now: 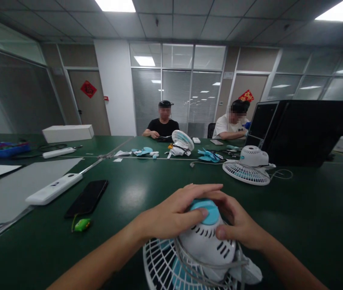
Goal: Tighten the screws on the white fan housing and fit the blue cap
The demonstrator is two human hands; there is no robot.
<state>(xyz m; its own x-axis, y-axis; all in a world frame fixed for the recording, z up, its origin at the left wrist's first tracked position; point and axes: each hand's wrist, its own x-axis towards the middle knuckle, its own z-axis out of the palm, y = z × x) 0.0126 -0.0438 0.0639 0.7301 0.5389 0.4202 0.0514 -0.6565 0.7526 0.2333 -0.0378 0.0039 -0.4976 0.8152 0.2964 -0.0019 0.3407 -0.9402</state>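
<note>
A small white desk fan with a blue cap lies face down on the green table right in front of me. My left hand rests over the top of its motor housing, fingers curved round the blue cap. My right hand grips the housing from the right, thumb pressed on the white shell. The fan's white grille and blue blades show beneath my hands.
A black phone, a white power strip and a small green object lie to the left. Another fan lies further off on the right, beside a black monitor. Two people sit at the far side among fan parts.
</note>
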